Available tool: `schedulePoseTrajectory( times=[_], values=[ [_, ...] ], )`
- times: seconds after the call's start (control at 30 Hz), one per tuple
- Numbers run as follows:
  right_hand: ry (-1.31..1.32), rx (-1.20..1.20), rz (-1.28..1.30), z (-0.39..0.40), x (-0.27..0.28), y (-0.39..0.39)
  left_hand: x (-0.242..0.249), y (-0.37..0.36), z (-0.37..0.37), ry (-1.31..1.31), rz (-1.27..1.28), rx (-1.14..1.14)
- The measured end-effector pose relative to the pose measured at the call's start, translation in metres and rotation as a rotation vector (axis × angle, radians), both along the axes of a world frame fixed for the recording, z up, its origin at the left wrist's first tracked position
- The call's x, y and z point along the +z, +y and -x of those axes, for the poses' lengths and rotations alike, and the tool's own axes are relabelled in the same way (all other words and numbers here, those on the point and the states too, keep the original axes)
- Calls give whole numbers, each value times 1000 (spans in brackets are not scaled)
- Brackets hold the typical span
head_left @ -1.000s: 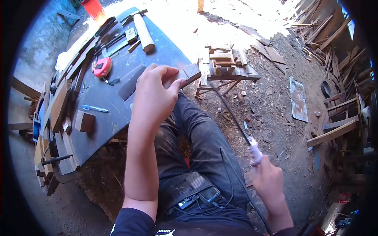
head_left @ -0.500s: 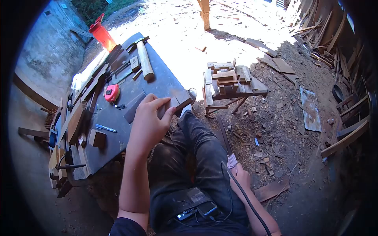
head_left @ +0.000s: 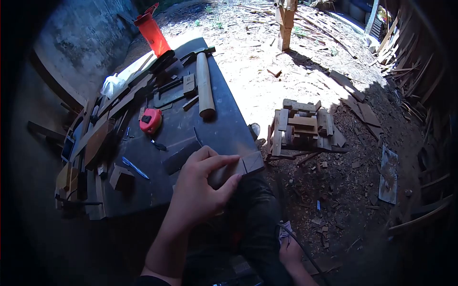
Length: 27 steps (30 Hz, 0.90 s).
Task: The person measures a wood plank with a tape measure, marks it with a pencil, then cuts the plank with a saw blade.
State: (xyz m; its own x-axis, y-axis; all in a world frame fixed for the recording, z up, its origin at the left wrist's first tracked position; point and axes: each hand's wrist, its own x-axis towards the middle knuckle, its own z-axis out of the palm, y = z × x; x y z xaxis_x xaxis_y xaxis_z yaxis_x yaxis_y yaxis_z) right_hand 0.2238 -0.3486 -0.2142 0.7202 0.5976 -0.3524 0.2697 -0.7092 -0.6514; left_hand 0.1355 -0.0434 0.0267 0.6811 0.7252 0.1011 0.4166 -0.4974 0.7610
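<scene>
My left hand [head_left: 202, 183] is closed, pinching a wooden block [head_left: 253, 163] between thumb and fingers at the table's near right corner. A dark line runs across the block just beyond my fingertips. Low on the right, my right hand [head_left: 291, 253] is wrapped round a pale cloth-bound handle [head_left: 285, 230]. The long dark blade of this tool is lost in shadow now. On the dark table [head_left: 224, 133], beyond my left hand, lie a flat dark piece [head_left: 181, 155], a hammer [head_left: 205, 86] and a red tape measure [head_left: 150, 121].
A blue pen [head_left: 135, 168] and a small wood block [head_left: 121, 178] lie at the left. Wood strips and tools line the table's far side, near a red bottle [head_left: 153, 33]. A stand with stacked wood pieces [head_left: 303, 126] is at the right; scraps litter the ground.
The view has shifted, so the table and stand sit lower and farther right, and the scene is darker. My left hand still pinches the block; my right hand still grips the handle.
</scene>
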Motion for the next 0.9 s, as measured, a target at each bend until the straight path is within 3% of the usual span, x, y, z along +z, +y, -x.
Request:
schedulePoseTrajectory(
  times=[0.17, 0.27, 0.3, 0.4, 0.53, 0.57, 0.67, 0.7, 0.73, 0.8, 0.9],
  values=[
    [70, -23, 86, 0, 21, 10, 1, -7, 0, -47, -91, 54],
    [-108, 5, -76, 1, -17, -2, 1, -7, 2, -100, -1, 140],
    [37, -43, 147, -1, 6, 9, -5, -7, 1, -191, -2, 170],
    [-1, -103, -2, -1, 21, 22, -12, 0, 10, -362, -133, 127],
    [-86, -65, 94, 3, 7, 22, -21, 5, 20, -481, -119, 85],
    [-114, -65, 117, 2, 3, 22, -22, 3, 26, -510, -9, 89],
    [-96, -42, 213, -7, 1, 22, -28, 3, 30, -968, 447, 204],
    [-66, -29, 246, -8, 0, 22, -16, 12, 41, -974, 648, 76],
    [-55, -22, 255, -9, -3, 22, -14, 17, 42, -1095, 770, 85],
    [-43, -23, 274, -10, -3, 22, -14, 20, 45, -1238, 964, 133],
    [-187, 14, 179, -5, 1, 27, -18, 24, 49, -1294, 1006, 155]
  ],
)
